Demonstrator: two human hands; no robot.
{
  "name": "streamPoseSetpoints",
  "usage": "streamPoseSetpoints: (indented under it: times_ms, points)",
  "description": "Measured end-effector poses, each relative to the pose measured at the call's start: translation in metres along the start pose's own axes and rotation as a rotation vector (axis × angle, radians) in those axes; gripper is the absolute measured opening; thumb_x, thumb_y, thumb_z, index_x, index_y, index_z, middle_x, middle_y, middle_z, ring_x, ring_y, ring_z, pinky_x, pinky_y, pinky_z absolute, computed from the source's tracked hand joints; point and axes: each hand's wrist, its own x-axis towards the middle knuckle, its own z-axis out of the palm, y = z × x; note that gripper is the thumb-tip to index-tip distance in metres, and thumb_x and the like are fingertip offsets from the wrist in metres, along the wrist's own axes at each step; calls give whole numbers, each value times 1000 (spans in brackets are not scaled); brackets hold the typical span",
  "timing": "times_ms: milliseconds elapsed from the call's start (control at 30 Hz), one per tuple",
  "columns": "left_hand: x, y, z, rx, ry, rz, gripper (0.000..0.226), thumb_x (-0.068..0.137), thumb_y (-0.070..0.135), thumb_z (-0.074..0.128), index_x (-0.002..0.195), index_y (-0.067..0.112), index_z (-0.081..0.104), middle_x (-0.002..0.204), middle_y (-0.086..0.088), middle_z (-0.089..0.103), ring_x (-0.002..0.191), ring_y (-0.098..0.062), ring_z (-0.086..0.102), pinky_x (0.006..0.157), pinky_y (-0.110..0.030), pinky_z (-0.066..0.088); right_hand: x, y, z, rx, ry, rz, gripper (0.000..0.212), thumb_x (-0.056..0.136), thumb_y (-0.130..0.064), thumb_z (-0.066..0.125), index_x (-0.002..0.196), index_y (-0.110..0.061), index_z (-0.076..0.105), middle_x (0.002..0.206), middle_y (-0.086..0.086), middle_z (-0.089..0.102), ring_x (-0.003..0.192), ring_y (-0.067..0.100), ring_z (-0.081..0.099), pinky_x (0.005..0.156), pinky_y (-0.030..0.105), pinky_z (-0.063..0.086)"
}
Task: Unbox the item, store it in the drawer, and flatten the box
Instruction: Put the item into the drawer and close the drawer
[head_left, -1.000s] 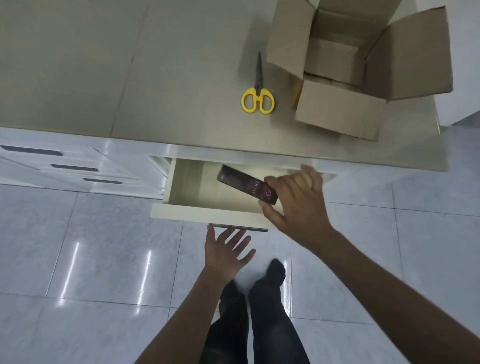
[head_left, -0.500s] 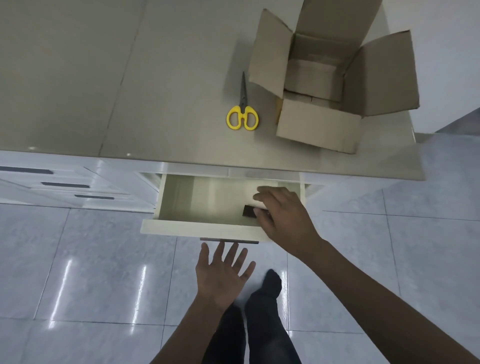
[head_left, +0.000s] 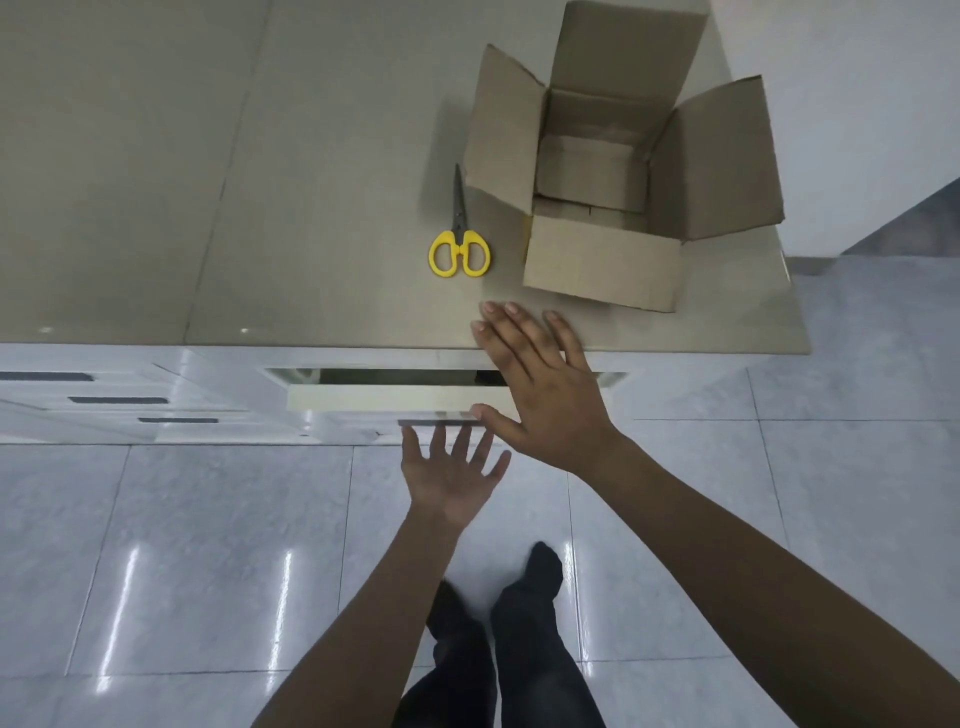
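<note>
2 hands I see, both spread wide and empty: left hand (head_left: 451, 475) beneath the drawer (head_left: 384, 397) handle, right hand (head_left: 545, 387) above it. The drawer is barely ajar (item hidden); the box (head_left: 602, 260) stands open beside the scissors (head_left: 459, 244).

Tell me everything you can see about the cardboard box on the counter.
The cardboard box is plain brown corrugated board, unprinted. It stands upright near the right end of the counter with all four top flaps spread open. Inside, only folded brown cardboard shows at the bottom. The yellow-handled scissors lie just to its left, apart from it. Neither hand touches it; the right hand is spread open in front of it.
</note>
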Motion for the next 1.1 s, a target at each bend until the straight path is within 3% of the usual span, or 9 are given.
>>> streamPoseSetpoints:
  times_ms: [67, 367, 467, 567, 700, 800, 900, 1000, 1100]
  points:
    - [10, 5, 16, -12, -9, 15, 71, 82, 70, 47, 139, 29, 45, 141, -4, 50, 126, -32, 50, 96, -56, 43, 0, 1, -1, 0, 7, -7, 75, 92, -58, 40, 151, -16, 23, 161, 2, 21, 149, 17, 15, 119, 49, 18]
    - [28, 16, 54, 33, 11, 69, 80, 83, 75, 33, 147, 27, 29, 152, -3, 37, 132, -36, 43, 106, -58, 34, 0, -3, -11, 57, -41, 20, 74, 91, -58, 37, 151, -17, 26, 160, 0, 21, 149, 16, 14, 120, 46, 15]
    - [13, 19, 53, 115, -13, 15, 62, 86, 73, 32, 134, 34, 32, 146, -6, 46, 130, -35, 46, 108, -56, 31, 3, -4, -23, 178, -88, 39, 68, 93, -56, 42, 149, -20, 31, 160, -2, 23, 149, 12, 14, 122, 42, 10]
    - [-16, 31, 63, 423, -20, -150, 52, 90, 59, 40, 114, 14, 53, 124, -12, 62, 110, -31, 59, 89, -42, 48, 3, 0, -44, 371, -32, 122, 49, 94, -43, 50, 134, -15, 50, 151, 2, 42, 141, 17, 33, 117, 34, 22]
    - [-59, 48, 91, 997, -106, -247, 43, 88, 52, 55, 101, 14, 69, 107, -7, 73, 94, -24, 67, 70, -30, 49, -9, 21, -65, 257, 50, 250, 44, 93, -40, 54, 124, -10, 57, 128, 8, 60, 121, 27, 54, 102, 38, 41]
    - [-80, 56, 125, 1235, -131, 1, 27, 90, 41, 55, 89, 17, 68, 80, 0, 73, 71, -18, 65, 57, -26, 43, -15, 38, -75, 212, 50, 278, 47, 92, -39, 50, 130, -12, 53, 128, 7, 60, 118, 27, 54, 100, 38, 42]
    - [-86, 59, 155, 1346, -18, 579, 15, 89, 22, 56, 76, 17, 58, 59, 4, 63, 57, -17, 54, 52, -27, 37, -11, 49, -86, 202, 108, 258, 43, 91, -30, 46, 130, -13, 53, 128, 5, 58, 114, 26, 54, 99, 35, 39]
    - [-75, 65, 181, 1610, 103, 1021, 5, 88, 20, 58, 90, 16, 56, 81, -2, 66, 77, -26, 60, 67, -35, 44, 2, 62, -93, 126, 153, 233, 40, 86, -20, 49, 125, -14, 56, 135, 7, 55, 115, 28, 54, 102, 40, 40]
    - [-49, 68, 205, 1976, 253, 1122, 41, 86, 26, 60, 122, 10, 50, 120, -15, 58, 110, -37, 50, 84, -45, 45, 19, 77, -94, 74, 175, 236, 40, 85, -16, 54, 125, -15, 58, 142, 7, 52, 125, 25, 52, 109, 47, 35]
